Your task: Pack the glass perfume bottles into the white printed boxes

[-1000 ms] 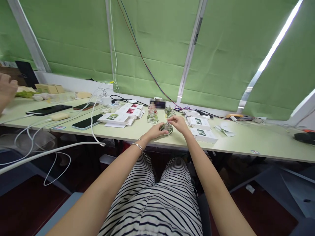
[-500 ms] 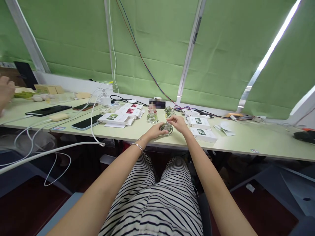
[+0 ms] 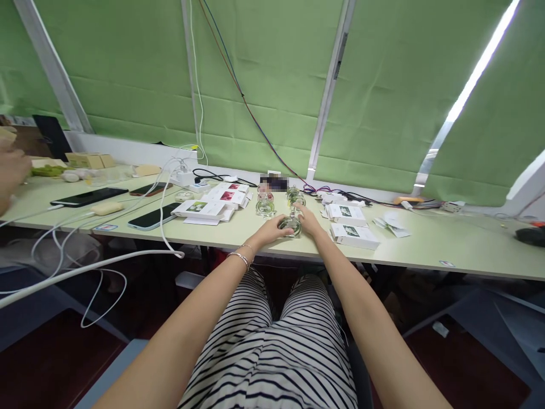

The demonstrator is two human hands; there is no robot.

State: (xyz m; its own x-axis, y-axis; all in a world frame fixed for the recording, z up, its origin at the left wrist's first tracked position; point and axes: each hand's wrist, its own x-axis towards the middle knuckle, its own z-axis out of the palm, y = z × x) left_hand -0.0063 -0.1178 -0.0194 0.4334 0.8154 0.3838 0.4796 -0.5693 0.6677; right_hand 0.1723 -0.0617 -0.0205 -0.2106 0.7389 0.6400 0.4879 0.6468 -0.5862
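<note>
Clear glass bottle (image 3: 290, 228) seen near the front edge of the bench (image 3: 434, 241), its left side held in the left hand's (image 3: 271, 229) grip, thumb across the front. Right hand (image 3: 309, 218) placed by the bottle's upper right; whether anything is pinched there cannot be told. Judgement: bottle best kept upright, steadied low and lightly; green-tinted glassware (image 3: 294, 196) behind should not be knocked.

Straight ahead, at twelve o'clock, a squat, rounded vessel (image 3: 294, 226) of clear, glass-like material stands upright near the front edge of the table (image 3: 238, 228). Dark greenish tones show through its wall (contents or reflection, impossible to tell), and its nine-o'clock side is partly hidden.
</note>
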